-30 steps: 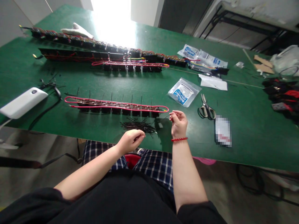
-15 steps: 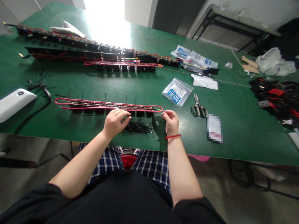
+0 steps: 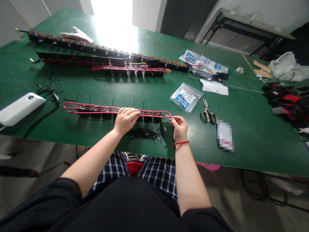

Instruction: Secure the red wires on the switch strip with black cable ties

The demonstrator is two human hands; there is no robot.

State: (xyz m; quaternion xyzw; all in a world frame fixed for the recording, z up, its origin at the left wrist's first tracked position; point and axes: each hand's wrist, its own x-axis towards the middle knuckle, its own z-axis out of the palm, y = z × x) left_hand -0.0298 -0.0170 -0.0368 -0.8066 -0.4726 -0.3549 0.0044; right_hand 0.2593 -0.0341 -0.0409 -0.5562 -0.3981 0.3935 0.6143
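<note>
A long black strip [image 3: 95,112] lies across the table before me, with a looped red cable [image 3: 72,103] along its top and thin black cable ties standing up along it. My left hand [image 3: 126,120] is closed over the strip's middle, fingers on the cable and thumb at the near side. Just off the strip's right end, my right hand [image 3: 180,127] pinches a thin black cable tie [image 3: 167,122] between thumb and fingertips. A loose heap of black cable ties [image 3: 143,132] sits between the hands, close to the near side of the strip.
Scissors [image 3: 207,112] and a printed plastic bag [image 3: 186,97] lie to the right. A white device [image 3: 20,109] is at the left. Farther back are long wired black strips [image 3: 96,50] and a white glove [image 3: 77,34]. Black and red parts [image 3: 287,100] crowd the right side.
My left hand has moved up and onto the strip, its fingers now over the red cable. The right hand keeps its pinch. The whole view has shifted slightly.
</note>
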